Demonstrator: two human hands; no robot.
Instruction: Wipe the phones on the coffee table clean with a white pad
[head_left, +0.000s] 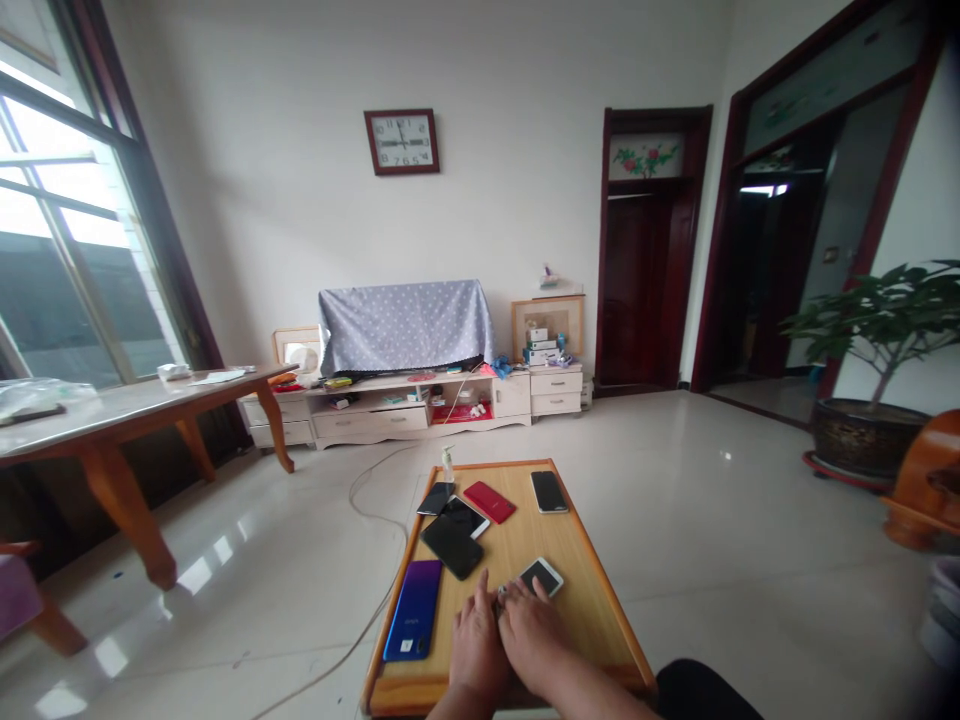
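Note:
My left hand (478, 640) is over the near part of a small wooden table, fingers stretched forward. Against its side lies my right hand (531, 628), with its fingers bent in; a small greyish spot shows at their tips, too small to name. One right finger overlaps the edge of a white smartphone (547, 575). To the left lies a blue-purple smartphone (412, 610), back up, with a white sticker. Beyond the hands are a black smartphone (452, 547), a white-edged smartphone (466, 516), a dark smartphone (435, 498) and a red smartphone (490, 502).
A clear pump bottle (448, 465) stands at the far left of the wooden table (517, 540). Another smartphone (550, 492) lies at its far right. A cable (367, 625) runs over the floor. Further off are a TV cabinet (375, 425), a dining table (135, 420) and a potted plant (862, 435).

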